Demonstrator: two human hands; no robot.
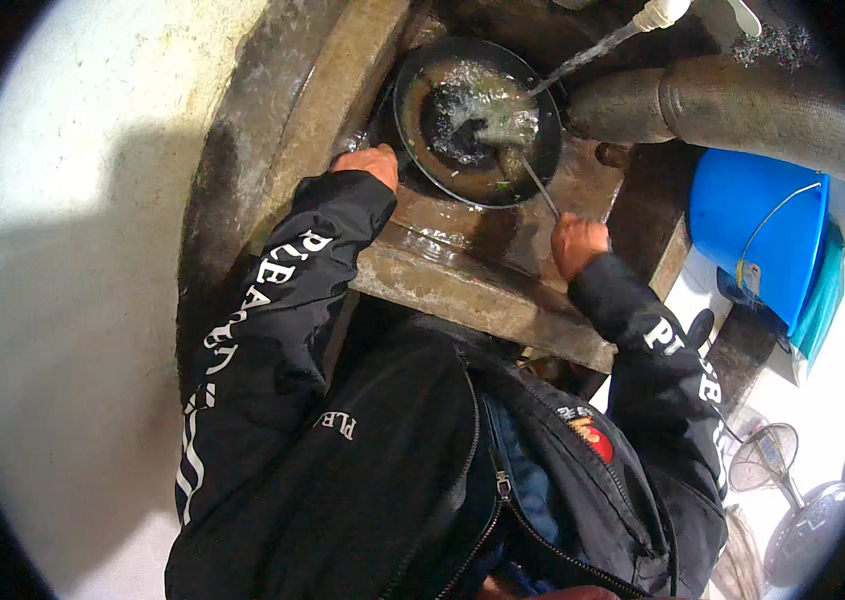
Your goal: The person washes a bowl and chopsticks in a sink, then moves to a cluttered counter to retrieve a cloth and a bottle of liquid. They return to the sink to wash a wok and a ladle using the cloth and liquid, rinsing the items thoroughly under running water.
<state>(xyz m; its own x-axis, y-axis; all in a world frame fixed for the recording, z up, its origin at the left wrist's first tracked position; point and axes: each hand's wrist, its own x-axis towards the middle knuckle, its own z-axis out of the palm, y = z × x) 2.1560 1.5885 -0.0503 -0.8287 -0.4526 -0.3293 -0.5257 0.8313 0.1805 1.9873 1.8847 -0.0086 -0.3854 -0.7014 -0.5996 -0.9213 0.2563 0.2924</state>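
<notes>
A dark wok (416, 169) sits tilted in a wet concrete sink (467, 289), holding murky water with small food scraps. My right hand (580, 244) is closed around the thin handle of a metal utensil (539, 184). Its head lies in the wok, blurred by splashing water, so its kind cannot be told. Beside the wok's left rim, my left hand (371, 165) has its fingers curled; what they grip, if anything, is hidden. From a white tap spout (659, 15), a water stream (580, 60) pours into the wok.
A thick pipe-like grey cylinder (737, 109) runs along the upper right. Below it, a blue bucket (749, 217) with a wire handle leans on its side. Lower right are a mesh strainer (764, 454) and a round metal utensil (805, 536). A pale wall (85, 262) rises on the left.
</notes>
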